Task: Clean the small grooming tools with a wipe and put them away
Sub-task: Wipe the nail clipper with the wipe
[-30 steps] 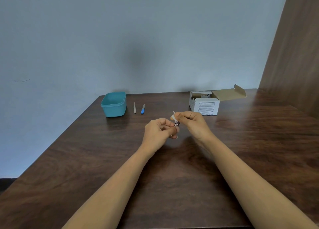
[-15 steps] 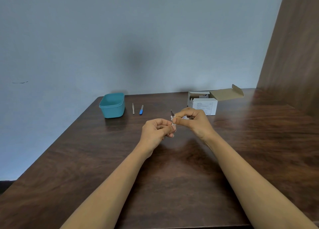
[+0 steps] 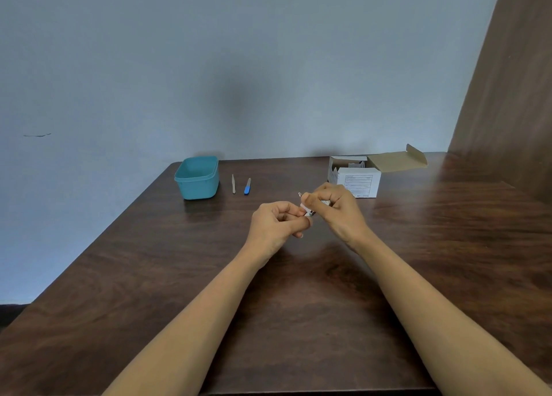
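Above the middle of the table, my left hand [image 3: 276, 226] pinches a small metal nail clipper [image 3: 309, 213] at its lower end. My right hand [image 3: 337, 209] holds a small white wipe [image 3: 306, 206] pressed around the clipper's upper part, and the clipper's thin metal tip sticks out above my thumb. Most of the clipper is hidden by my fingers. A teal plastic box [image 3: 197, 178] stands open at the back left. Beside it lie a beige stick-shaped tool [image 3: 233, 184] and a small tool with a blue handle [image 3: 247, 186].
A white cardboard box [image 3: 355, 177] with its flap open stands at the back right, with packets inside. A brown wooden panel [image 3: 507, 91] rises along the table's right side. A grey wall stands behind the dark wooden table [image 3: 298, 306].
My right hand has slid with the wipe down along the clipper toward my left hand. The view has shifted slightly; the box and tools lie as before.
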